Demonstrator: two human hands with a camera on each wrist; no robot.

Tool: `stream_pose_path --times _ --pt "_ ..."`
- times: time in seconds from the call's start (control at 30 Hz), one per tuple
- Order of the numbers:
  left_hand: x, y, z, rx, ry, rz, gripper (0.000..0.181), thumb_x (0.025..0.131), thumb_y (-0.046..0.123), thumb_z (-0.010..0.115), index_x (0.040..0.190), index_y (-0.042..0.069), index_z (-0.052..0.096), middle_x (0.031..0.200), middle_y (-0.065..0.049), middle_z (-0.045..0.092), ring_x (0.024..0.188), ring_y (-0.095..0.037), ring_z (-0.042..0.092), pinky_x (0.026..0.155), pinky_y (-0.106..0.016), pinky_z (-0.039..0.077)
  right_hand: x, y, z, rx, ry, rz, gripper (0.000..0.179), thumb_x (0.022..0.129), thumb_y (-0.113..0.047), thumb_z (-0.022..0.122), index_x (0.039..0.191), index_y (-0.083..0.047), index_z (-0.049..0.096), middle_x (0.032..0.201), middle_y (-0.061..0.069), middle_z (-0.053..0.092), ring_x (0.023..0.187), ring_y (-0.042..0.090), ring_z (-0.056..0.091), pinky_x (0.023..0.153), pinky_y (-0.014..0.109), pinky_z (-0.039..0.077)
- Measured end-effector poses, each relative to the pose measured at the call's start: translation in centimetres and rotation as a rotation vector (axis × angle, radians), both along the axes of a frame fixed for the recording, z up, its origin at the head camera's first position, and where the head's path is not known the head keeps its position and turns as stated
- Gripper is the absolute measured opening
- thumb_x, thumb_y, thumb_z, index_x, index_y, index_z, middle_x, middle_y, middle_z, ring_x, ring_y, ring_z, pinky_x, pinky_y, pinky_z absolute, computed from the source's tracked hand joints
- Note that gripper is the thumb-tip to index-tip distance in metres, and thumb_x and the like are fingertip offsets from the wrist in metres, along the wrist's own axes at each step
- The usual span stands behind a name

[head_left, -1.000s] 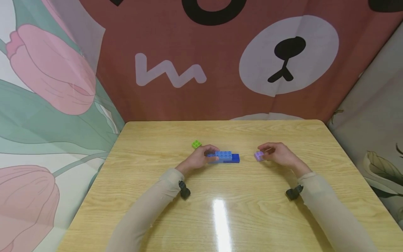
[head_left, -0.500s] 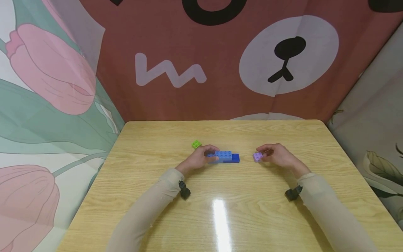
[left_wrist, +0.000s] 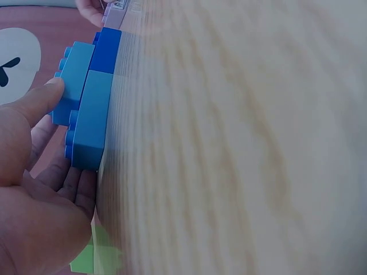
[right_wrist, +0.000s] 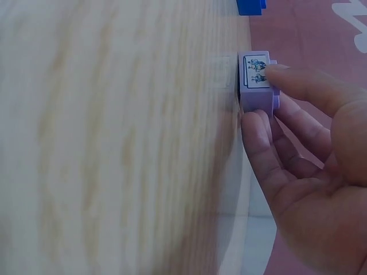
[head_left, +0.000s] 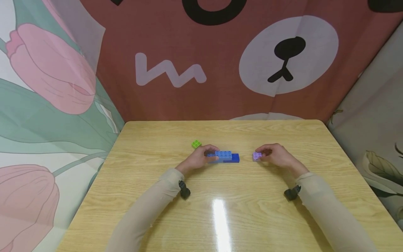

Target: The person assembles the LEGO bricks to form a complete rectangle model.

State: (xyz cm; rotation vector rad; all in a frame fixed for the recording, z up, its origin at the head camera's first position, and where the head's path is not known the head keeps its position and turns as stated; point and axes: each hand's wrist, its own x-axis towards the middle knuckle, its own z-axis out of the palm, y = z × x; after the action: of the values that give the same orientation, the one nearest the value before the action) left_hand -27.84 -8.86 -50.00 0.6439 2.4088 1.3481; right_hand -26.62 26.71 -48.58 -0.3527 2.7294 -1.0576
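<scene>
On the table lies a joined group of toy building bricks: a lighter blue brick [head_left: 223, 155] on top of a second light blue brick [left_wrist: 92, 123] and a dark blue brick [head_left: 235, 158]. My left hand [head_left: 198, 158] grips the group at its left end, thumb on the upper brick and fingers behind. To the right, apart from the group, my right hand [head_left: 279, 155] holds a small purple brick [head_left: 256, 156] on the table. In the right wrist view this brick shows a printed picture [right_wrist: 258, 71], with the thumb at its studs and the fingers against its near end.
A lime green brick [head_left: 196, 144] sits just behind my left hand. The wooden table [head_left: 176, 224] runs back to a red curtain [head_left: 176, 101] with a bear print. Patterned cloths hang on both sides.
My right hand has shifted slightly left with the purple brick, which now stands squarer to the blue group. The left hand and the blue bricks have not moved.
</scene>
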Motion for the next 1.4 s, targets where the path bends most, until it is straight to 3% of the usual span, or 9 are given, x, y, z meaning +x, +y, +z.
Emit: stream_pose_path --times 0.13,0.37,0.6,1.0,1.23,1.4 --pt "-0.1 0.0 -0.1 0.002 0.012 0.001 0.035 0.095 0.025 0.069 0.129 0.016 0.064 0.127 -0.003 0.066 0.124 -0.020 0.059 0.107 -0.038 0.048 0.0 -0.1 0.0 0.009 0.014 -0.007 0.026 0.091 -0.008 0.070 0.117 -0.011 0.072 0.104 0.009 0.071 0.089 0.016 0.059 0.073 0.025 0.049" --pt "-0.1 0.0 -0.2 0.001 0.000 0.005 0.035 0.095 0.026 0.070 0.128 0.017 0.064 0.127 -0.002 0.066 0.125 -0.019 0.059 0.107 -0.038 0.047 0.3 -0.9 0.9 -0.028 0.040 0.056 0.028 0.091 -0.010 0.071 0.119 -0.010 0.071 0.107 0.011 0.072 0.093 0.019 0.062 0.072 0.024 0.051" --pt "-0.1 0.0 -0.3 0.013 -0.014 -0.002 0.036 0.095 0.025 0.069 0.130 0.018 0.063 0.129 -0.002 0.065 0.126 -0.018 0.058 0.108 -0.037 0.047 0.2 -2.1 1.4 -0.054 0.013 0.086 0.029 0.091 -0.012 0.072 0.120 -0.012 0.070 0.103 0.008 0.070 0.093 0.020 0.062 0.067 0.025 0.052" --pt "-0.3 -0.2 -0.4 0.029 0.021 -0.038 0.037 0.096 0.025 0.067 0.132 0.016 0.062 0.132 -0.004 0.065 0.129 -0.021 0.057 0.110 -0.038 0.046 0.1 -3.8 1.8 -0.047 0.049 0.119 0.029 0.089 -0.012 0.075 0.118 -0.013 0.072 0.108 0.008 0.072 0.100 0.022 0.066 0.075 0.026 0.054" --pt "-0.1 -0.3 -0.3 0.031 0.031 -0.042 0.036 0.096 0.025 0.067 0.131 0.016 0.063 0.132 -0.005 0.065 0.129 -0.023 0.057 0.110 -0.040 0.046 -0.1 -4.9 1.6 -0.065 0.052 0.127 0.029 0.086 -0.017 0.079 0.115 -0.016 0.073 0.101 0.003 0.072 0.093 0.017 0.064 0.076 0.025 0.053" --pt "-0.1 -0.2 -0.3 0.025 0.034 -0.034 0.035 0.096 0.025 0.067 0.130 0.017 0.064 0.131 -0.003 0.065 0.128 -0.020 0.058 0.110 -0.038 0.046 -0.4 -5.7 1.4 -0.077 0.045 0.137 0.028 0.087 -0.019 0.079 0.114 -0.017 0.073 0.105 0.004 0.073 0.093 0.017 0.063 0.077 0.026 0.053"
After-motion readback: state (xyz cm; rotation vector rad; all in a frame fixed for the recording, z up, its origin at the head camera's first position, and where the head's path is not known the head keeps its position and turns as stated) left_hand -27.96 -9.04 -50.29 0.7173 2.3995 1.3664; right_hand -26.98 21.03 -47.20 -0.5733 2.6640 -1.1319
